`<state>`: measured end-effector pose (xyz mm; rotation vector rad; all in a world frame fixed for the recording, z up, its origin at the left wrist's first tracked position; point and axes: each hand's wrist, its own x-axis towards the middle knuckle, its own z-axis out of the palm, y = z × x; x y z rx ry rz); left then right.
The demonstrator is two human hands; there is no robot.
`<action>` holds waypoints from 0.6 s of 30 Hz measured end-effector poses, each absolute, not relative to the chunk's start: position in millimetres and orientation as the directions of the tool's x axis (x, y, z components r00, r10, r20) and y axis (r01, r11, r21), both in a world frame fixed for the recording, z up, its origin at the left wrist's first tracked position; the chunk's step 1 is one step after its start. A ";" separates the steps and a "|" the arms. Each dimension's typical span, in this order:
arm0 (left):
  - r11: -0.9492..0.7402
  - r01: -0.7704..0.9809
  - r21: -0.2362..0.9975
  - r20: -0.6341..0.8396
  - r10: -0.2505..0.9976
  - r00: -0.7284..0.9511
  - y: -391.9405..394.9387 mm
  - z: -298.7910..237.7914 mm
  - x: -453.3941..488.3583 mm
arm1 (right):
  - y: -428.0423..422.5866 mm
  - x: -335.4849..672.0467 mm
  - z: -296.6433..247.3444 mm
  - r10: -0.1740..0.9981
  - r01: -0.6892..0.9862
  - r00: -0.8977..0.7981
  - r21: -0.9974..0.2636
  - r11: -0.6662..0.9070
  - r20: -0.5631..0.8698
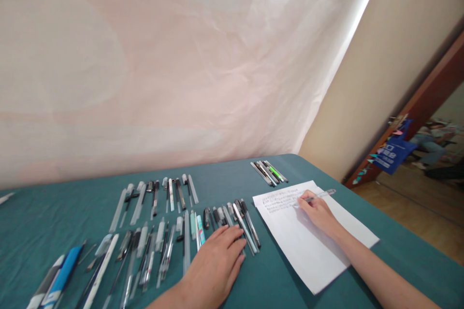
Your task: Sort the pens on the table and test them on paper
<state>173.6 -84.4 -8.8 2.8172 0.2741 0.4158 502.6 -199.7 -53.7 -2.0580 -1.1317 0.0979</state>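
Note:
My right hand (316, 211) is closed around a clear-barrelled pen (326, 193), its point low over a sheet of white paper (308, 251). Several lines of small handwriting (281, 200) run across the top of the sheet; the letters are too small to read. My left hand (219, 263) lies flat on the table with its fingers stretched out, over the lower ends of some pens. A row of pens and caps (246, 224) sits around its fingertips, partly hidden by the hand. I cannot tell whether the fingers press on any pen.
Several disassembled pens (155, 246) and caps lie in rows on the green tablecloth (224, 188). A blue-and-white pen (65, 275) is at the near left, and a small pen group (268, 173) lies beyond the paper. Behind hangs a pale curtain (181, 67); a person sits beyond the doorway at right.

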 end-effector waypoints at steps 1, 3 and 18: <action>-0.944 0.145 0.296 0.254 0.224 0.941 -84.2 -8.8 173.6 | -199.9 502.5 -53.7 0.745 0.678 0.607 -0.670 -0.303 0.277; -0.947 0.141 0.287 0.254 0.217 0.943 -83.6 -8.9 173.7 | -200.0 502.4 -54.1 0.739 0.661 0.617 -0.690 -0.297 0.273; -0.947 0.123 0.296 0.296 0.213 0.931 -84.1 -7.9 171.8 | -197.8 499.0 -49.7 0.739 0.708 0.602 -0.630 -0.320 0.302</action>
